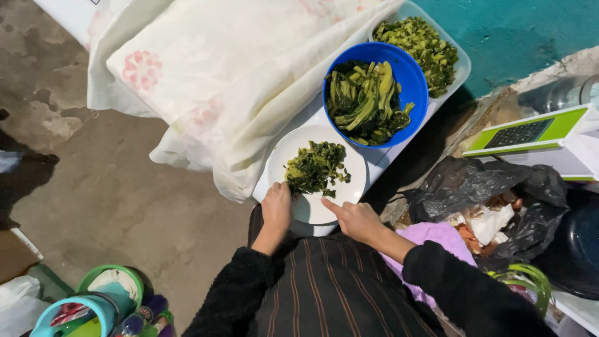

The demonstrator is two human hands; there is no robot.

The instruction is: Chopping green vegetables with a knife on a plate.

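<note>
1. One white plate of chopped dark greens is lying just ahead of both hands.
2. The left hand is pressing closed on the greens' near edge.
3. The right hand is gripping a knife.
4. Beyond them are sitting one blue bowl and one white tray, both holding greens.

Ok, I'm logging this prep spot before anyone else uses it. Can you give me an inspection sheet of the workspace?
Surface: white board partly draped by a floral cloth.
Job's things: white plate with chopped greens; a knife seems to be there, unclear.
Clutter: blue bowl of uncut greens; clear tray of chopped greens; black waste bag.
Grippers: left hand on the greens' edge; right hand beside it.
Cables: nothing seen.
Surroundings: concrete floor, teal wall.
</note>
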